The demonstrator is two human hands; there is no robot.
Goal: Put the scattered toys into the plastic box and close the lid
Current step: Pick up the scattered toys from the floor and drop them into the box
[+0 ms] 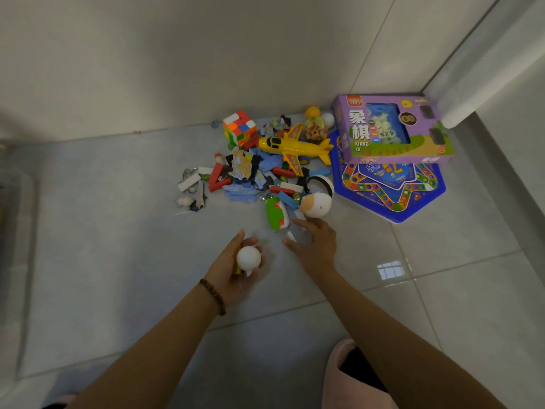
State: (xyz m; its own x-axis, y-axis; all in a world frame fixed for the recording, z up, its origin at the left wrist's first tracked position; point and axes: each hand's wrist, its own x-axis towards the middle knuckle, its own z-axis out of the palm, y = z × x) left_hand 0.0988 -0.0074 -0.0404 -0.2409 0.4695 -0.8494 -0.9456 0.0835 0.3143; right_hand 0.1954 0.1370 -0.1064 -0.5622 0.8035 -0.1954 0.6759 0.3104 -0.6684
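A heap of toys lies on the grey floor by the wall: a yellow plane [295,146], a colour cube [239,128], red, white and blue blocks [219,177] and a white egg-shaped toy [315,203]. My left hand [236,268] holds a white ball [249,257] and a yellow piece, palm up. My right hand [314,245] hovers just below the egg toy and beside a green and white toy [275,213], fingers spread and holding nothing. A clear plastic box [13,202] shows only at the far left edge.
A purple chess game box [395,129] rests on a blue star-pattern board [392,187] in the right corner. An orange ball [312,112] and a net of small bits sit behind the plane. My pink slipper [345,376] is at the bottom.
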